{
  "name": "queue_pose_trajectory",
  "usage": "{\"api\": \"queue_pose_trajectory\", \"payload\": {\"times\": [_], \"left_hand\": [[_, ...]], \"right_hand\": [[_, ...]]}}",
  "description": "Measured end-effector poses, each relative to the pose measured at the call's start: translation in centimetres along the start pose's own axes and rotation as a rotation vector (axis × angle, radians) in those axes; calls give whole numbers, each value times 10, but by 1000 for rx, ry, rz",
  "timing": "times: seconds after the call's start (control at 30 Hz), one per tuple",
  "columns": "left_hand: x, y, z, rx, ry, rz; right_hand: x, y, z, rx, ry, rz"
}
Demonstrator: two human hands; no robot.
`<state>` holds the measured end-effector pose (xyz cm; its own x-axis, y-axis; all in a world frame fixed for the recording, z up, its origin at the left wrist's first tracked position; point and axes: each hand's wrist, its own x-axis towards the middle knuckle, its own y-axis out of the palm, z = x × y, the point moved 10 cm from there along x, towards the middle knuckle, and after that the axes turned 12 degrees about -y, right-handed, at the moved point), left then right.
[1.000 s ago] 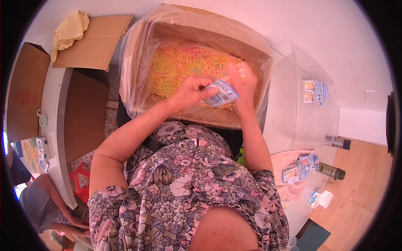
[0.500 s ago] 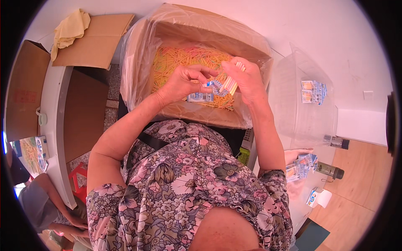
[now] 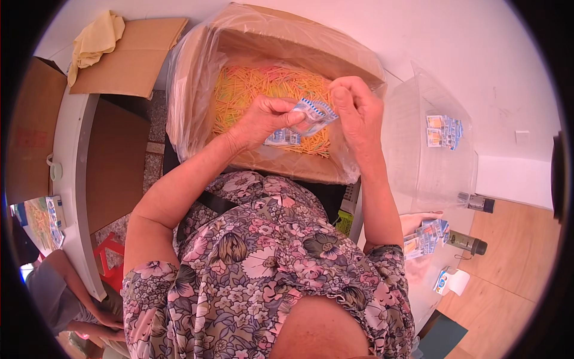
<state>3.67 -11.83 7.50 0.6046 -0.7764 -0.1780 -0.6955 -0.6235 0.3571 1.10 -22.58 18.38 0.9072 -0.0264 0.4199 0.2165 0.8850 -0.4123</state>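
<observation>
Fingers, left hand point(image 3: 263, 119): pinched on a blue-and-white printed clear packet point(image 3: 315, 115), held tilted over the carton at 12 o'clock.
Fingers, right hand point(image 3: 363, 116): bent, at the packet's 3 o'clock edge; no sticks show in them; whether they pinch that edge cannot be told.
Second packet point(image 3: 284, 138): under the left hand, toward 7 o'clock of the held one.
Carton point(image 3: 299, 25): cardboard, with a clear plastic liner point(image 3: 190, 113); thin pastel sticks point(image 3: 248, 84) lie loose inside.
Fill status: judged loaded, from the pinkish contents in the held packet; closure not confirmed.
Packets in bin point(image 3: 443, 132): overlapping group in the clear plastic bin point(image 3: 403, 161), between 2 and 3 o'clock; contents not verifiable.
Packets on cloth point(image 3: 426, 238): heap on the pink cloth point(image 3: 421, 269) on the tabletop point(image 3: 414, 292), near 4 o'clock.
Remaining stock: many sticks, judged ample.
Change, right hand: half a second earlier it held a stick bundle; none shows there now.
Change, held packet: raised higher, its bulk nearer the right hand.
Unchanged: both packet groups.
</observation>
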Motion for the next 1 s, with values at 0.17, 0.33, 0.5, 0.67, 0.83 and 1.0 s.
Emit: {"api": "queue_pose_trajectory", "payload": {"times": [0.17,0.33,0.5,0.67,0.83,1.0], "left_hand": [[18,19,25,-110,-130,77],[50,-12,49,722,-160,-20],[65,-15,83,1490,31,-129],[80,-39,130,1608,-107,-158],[83,-47,123,1387,-122,-171],[78,-51,106,1341,35,-273]], "right_hand": [[-41,-2,12,-389,-251,21],[-121,-104,71,-367,-71,-167],[-298,-277,64,-411,487,-630],[-422,-345,-13,-1197,766,-286],[-346,-293,54,-1655,410,-321],[-233,-204,127,-1550,-91,-421]]}}
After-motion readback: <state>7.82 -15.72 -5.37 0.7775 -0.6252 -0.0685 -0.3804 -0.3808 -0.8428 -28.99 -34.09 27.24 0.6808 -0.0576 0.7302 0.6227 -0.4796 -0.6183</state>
